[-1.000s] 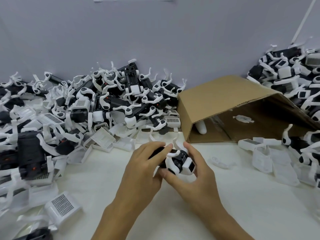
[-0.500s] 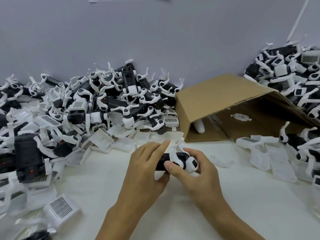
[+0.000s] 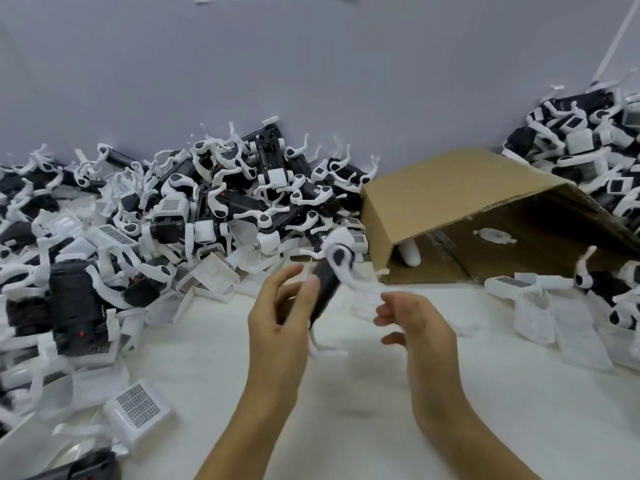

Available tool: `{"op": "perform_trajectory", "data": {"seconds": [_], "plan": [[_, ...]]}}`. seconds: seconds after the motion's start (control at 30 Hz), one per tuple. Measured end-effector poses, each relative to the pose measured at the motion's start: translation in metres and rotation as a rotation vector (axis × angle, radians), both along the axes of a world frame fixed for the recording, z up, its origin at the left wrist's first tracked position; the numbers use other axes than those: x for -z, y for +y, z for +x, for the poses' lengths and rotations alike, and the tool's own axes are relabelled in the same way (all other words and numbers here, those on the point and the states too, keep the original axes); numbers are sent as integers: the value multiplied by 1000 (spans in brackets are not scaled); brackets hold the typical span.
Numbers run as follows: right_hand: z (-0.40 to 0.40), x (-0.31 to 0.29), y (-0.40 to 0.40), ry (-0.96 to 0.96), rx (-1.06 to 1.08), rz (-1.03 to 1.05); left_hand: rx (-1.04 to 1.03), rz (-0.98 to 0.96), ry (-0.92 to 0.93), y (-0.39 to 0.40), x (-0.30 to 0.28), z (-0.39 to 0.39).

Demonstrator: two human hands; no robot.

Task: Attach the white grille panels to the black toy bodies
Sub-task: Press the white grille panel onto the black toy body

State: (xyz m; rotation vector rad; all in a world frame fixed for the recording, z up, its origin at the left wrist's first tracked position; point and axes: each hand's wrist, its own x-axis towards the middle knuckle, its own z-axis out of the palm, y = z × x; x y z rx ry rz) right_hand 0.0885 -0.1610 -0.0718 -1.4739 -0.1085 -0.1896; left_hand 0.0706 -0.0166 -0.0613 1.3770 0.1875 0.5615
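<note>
My left hand (image 3: 280, 320) grips the toy body (image 3: 325, 292); right hand (image 3: 415, 323) hangs loose, fingers apart. I'd fetch a panel (image 3: 138, 405) at 8 o'clock and press squarely.

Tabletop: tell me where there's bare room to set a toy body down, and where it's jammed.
Bare white tabletop lies between and below the left hand and right hand, and runs on toward the near right edge. Crowded: the left pile of toy bodies and loose grille panels, the cardboard box behind, and the right pile.
</note>
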Motion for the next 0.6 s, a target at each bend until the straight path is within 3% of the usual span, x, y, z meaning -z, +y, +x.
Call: {"op": "perform_trajectory", "data": {"seconds": [0.1,0.17,0.33,0.6], "plan": [[-12,4,1,-365,-93,-296,209,-528,136,2,-10,-1],[-15,9,3,-546,-139,-436,285,-694,186,0,-15,-4],[-16,11,7,-580,-100,-428,429,-674,205,-11,-15,-9],[-18,7,6,-579,-86,-410,415,-687,192,-16,-11,-9]]}}
